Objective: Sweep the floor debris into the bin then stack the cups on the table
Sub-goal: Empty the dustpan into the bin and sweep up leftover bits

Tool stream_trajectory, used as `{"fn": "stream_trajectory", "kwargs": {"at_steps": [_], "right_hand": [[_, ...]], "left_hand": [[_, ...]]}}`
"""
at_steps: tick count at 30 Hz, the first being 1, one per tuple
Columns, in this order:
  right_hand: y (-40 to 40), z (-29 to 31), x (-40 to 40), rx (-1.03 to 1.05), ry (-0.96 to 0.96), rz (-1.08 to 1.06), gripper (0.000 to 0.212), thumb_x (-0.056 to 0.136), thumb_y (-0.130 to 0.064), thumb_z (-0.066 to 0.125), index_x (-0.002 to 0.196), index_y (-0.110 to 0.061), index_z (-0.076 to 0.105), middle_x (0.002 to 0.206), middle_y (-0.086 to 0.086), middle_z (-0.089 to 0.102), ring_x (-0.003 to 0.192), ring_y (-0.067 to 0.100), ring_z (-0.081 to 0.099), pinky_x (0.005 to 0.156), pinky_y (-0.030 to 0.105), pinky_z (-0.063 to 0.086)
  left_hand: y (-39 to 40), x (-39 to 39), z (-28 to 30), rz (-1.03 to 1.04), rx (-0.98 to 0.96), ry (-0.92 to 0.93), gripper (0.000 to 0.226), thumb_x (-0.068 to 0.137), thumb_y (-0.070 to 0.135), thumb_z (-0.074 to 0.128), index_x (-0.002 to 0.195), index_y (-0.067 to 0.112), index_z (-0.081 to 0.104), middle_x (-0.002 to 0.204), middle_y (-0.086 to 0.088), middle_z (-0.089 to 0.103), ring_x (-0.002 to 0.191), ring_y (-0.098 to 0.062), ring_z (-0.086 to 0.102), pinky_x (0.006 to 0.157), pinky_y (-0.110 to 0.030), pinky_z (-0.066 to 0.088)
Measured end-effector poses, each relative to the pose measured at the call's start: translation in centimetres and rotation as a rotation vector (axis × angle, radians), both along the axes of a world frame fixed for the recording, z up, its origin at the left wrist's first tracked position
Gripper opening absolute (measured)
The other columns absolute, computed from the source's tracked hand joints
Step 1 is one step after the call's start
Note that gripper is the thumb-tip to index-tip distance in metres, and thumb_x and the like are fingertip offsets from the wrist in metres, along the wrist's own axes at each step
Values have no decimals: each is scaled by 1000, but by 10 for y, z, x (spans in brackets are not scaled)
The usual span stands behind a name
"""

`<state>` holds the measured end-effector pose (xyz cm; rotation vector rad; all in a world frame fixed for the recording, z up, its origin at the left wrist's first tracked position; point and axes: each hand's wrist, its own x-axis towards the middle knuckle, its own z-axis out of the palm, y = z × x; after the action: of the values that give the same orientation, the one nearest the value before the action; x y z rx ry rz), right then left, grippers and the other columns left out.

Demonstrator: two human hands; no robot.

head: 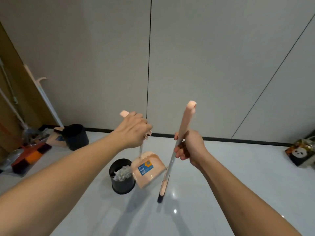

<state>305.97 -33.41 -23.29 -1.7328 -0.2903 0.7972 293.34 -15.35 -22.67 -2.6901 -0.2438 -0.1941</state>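
My left hand (134, 130) grips the top of the dustpan's handle. The peach dustpan (148, 169) with a blue label hangs tilted against the rim of a black bin (122, 183) on the floor. White crumpled debris (121, 172) lies inside the bin. My right hand (189, 147) is closed around the broom's pole. The broom (183, 133) stands nearly upright, its dark bristle head (161, 196) close to the glossy floor just right of the bin. No cups or table are in view.
A second black bin (75, 136) stands at the back left beside another peach dustpan (57, 139), leaning poles and red and orange cleaning tools (29, 155). A panda-print bag (300, 155) sits at the right by the wall. A grey panelled wall rises ahead.
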Motion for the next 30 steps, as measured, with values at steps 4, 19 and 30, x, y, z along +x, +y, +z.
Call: {"fn": "stream_trajectory", "kwargs": {"at_steps": [4,19,30], "right_hand": [[18,21,3,8,-25,-31,47,99,-37,28,78,-9,59,52,20,59,35,26,53,33,20,37],[63,-8,103,-33,-28,-100,75,99,-64,20,85,-4,63,48,18,58,30,25,49,32,21,33],[133,-14,275,11,37,-52,62,103,-44,22,82,-3,63,54,21,59,36,28,54,35,22,38]], "left_hand": [[-18,42,-5,-55,-141,8,17,75,32,60,81,28,44,81,4,59,86,-23,53,70,-33,23],[-1,185,-45,-254,-420,-16,29,73,51,47,54,29,46,58,10,54,68,-11,53,62,-25,25],[85,369,-58,-194,-494,67,22,69,37,46,60,16,50,55,8,54,64,-9,51,55,-18,20]]}}
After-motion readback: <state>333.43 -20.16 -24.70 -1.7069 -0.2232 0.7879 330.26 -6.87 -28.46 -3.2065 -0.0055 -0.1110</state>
